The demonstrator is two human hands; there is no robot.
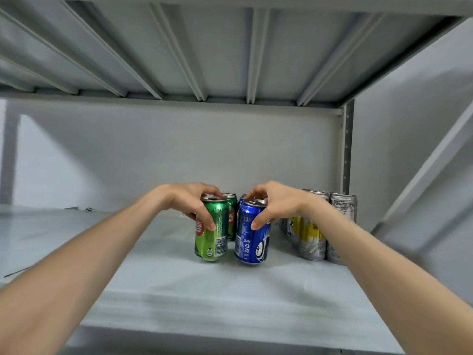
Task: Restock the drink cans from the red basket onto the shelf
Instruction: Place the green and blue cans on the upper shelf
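front left metal drink can: green, red badge
front right metal drink can: blue, white print
metal cans at right: silver, yellow patches
metal shelf board: pale grey

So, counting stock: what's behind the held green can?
A second green can stands right behind the front green can that the left hand grips; anything further back is covered.

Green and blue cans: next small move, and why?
Probably set both down upright: the left hand grips the green can, the right hand the blue can; both look slightly tilted, in front of matching cans on the shelf.
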